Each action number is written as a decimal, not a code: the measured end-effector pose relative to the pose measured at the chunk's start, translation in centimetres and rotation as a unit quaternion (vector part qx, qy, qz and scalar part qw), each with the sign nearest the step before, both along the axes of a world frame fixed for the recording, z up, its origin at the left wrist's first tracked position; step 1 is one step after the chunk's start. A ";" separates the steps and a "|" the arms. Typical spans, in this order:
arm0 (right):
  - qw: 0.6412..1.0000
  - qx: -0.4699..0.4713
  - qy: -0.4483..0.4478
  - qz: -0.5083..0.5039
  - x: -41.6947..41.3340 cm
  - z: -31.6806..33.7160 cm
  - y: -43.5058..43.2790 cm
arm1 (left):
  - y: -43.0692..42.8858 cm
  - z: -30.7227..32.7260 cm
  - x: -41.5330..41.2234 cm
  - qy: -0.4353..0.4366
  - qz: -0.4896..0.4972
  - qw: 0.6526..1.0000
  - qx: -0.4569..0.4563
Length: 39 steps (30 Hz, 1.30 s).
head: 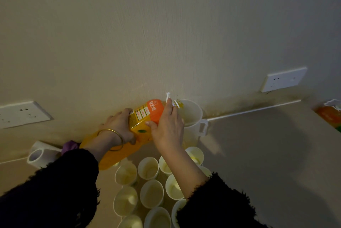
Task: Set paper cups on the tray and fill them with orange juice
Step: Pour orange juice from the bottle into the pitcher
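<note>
Both left hand (118, 126) and right hand (168, 129) gripping tilted juice bottle (147, 115), seemingly over jug (191, 115)

This looks like a room in someone's home. A plain beige counter (258, 144) runs up against a wall (166, 33) papered in a fine cream texture. Take the white plastic jug (192, 117) standing at the wall as the marker. Well to its left a household socket plate (22, 114) sits low on the wall, and a second socket plate (283, 79) sits to its right. Further left lies a roll of tape (39, 153). In front of the jug stand throwaway paper cups (148, 167), and a shop-bought juice bottle (145, 117) is tipped at its rim
</note>
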State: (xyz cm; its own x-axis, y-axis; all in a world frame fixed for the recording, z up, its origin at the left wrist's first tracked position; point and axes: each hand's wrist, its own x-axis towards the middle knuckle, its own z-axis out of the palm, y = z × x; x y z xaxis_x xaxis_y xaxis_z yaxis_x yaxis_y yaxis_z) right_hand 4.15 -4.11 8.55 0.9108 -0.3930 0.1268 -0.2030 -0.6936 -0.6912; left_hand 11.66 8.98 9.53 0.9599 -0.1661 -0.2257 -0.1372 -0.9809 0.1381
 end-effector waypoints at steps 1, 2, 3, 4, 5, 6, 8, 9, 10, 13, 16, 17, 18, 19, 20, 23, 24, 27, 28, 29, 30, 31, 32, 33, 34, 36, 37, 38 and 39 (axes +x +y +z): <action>1.000 0.000 0.000 0.000 0.0 0.0 0.0 | 0.0 0.0 0.0 0.000 -0.001 1.000 0.000; 1.000 0.000 0.000 0.000 0.0 0.0 0.0 | 0.0 0.1 0.0 -0.001 -0.002 1.000 0.000; 1.000 -0.001 0.000 -0.001 0.0 0.0 0.0 | 0.0 0.1 0.0 -0.001 -0.004 1.000 0.001; 1.000 0.000 0.001 -0.002 0.0 0.0 0.0 | 0.0 0.1 0.0 0.000 -0.004 1.000 0.002; 1.000 0.000 0.000 -0.002 0.0 0.1 0.0 | 0.0 0.2 0.0 0.000 -0.003 1.000 0.001; 1.000 0.001 0.001 -0.002 0.0 0.1 0.0 | 0.0 0.2 0.0 0.000 -0.003 1.000 0.000; 1.000 0.001 0.003 -0.001 0.0 0.1 0.1 | 0.0 0.1 0.2 -0.001 -0.007 1.000 -0.003; 1.000 0.002 0.005 0.000 0.0 0.1 0.0 | 0.1 0.0 0.2 -0.001 -0.008 1.000 -0.004; 1.000 0.002 0.006 0.000 0.0 0.1 0.0 | 0.1 0.0 0.2 -0.001 -0.008 1.000 -0.006; 1.000 0.001 0.006 -0.001 0.0 0.1 0.0 | 0.1 -0.1 0.2 0.000 -0.008 1.000 -0.007; 1.000 -0.001 0.003 -0.003 -0.1 0.1 0.1 | 0.1 0.0 0.2 0.001 -0.008 1.000 -0.003; 1.000 -0.001 0.003 -0.003 -0.1 0.1 0.1 | 0.1 0.0 0.3 0.001 -0.008 1.000 -0.001; 1.000 -0.001 0.002 -0.004 0.0 0.1 0.1 | 0.1 0.1 0.3 0.000 -0.009 1.000 0.000; 1.000 0.000 0.002 -0.004 0.0 0.1 0.1 | 0.1 0.1 0.3 0.001 -0.009 1.000 0.000; 1.000 -0.001 0.002 -0.005 0.0 0.1 0.1 | 0.1 0.0 0.3 0.001 -0.009 1.000 0.000; 1.000 -0.004 0.002 -0.006 0.0 0.0 0.1 | 0.2 0.0 0.4 0.001 -0.012 1.000 -0.001; 1.000 -0.003 0.001 -0.006 0.0 0.1 0.1 | 0.2 0.0 0.4 0.000 -0.013 1.000 -0.001; 1.000 -0.002 0.002 -0.007 0.0 0.1 0.1 | 0.2 -0.1 0.5 -0.002 -0.016 1.000 0.002; 1.000 -0.003 0.002 -0.006 0.0 0.1 0.1 | 0.2 -0.1 0.5 -0.002 -0.016 1.000 0.003; 1.000 -0.003 0.002 -0.006 0.0 0.1 0.1 | 0.2 -0.1 0.5 -0.001 -0.015 1.000 0.003; 1.000 -0.002 0.003 -0.005 0.0 0.1 0.1 | 0.2 -0.1 0.4 0.000 -0.014 1.000 0.004; 1.000 -0.001 0.003 -0.004 0.0 0.1 0.1 | 0.2 0.0 0.4 0.000 -0.013 1.000 0.005; 1.000 0.000 0.003 -0.003 -0.1 0.1 0.1 | 0.2 0.0 0.4 -0.001 -0.013 1.000 0.006; 1.000 0.000 0.003 -0.003 -0.1 0.1 0.1 | 0.2 0.0 0.4 -0.001 -0.013 1.000 0.007; 1.000 -0.001 0.003 -0.003 -0.1 0.1 0.1 | 0.2 0.0 0.4 -0.002 -0.013 1.000 0.007; 1.000 -0.001 0.003 -0.003 -0.1 0.1 0.1 | 0.1 0.0 0.4 -0.002 -0.015 1.000 0.005; 1.000 -0.001 0.002 -0.003 -0.1 0.1 0.1 | 0.2 0.0 0.4 -0.002 -0.015 1.000 0.005; 1.000 -0.001 0.002 -0.003 0.0 0.1 0.1 | 0.2 -0.1 0.4 -0.001 -0.015 1.000 0.006; 1.000 -0.002 0.002 -0.002 -0.1 0.1 0.1 | 0.2 -0.1 0.4 -0.002 -0.015 1.000 0.006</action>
State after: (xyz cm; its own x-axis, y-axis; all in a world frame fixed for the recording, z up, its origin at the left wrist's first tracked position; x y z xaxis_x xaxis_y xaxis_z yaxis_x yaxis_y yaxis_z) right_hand 4.09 -4.06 8.69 0.9093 -0.3970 0.1249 -0.2087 -0.6946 -0.6884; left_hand 12.10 9.16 9.42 0.9551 -0.1926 -0.2251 -0.1677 -0.9779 0.1251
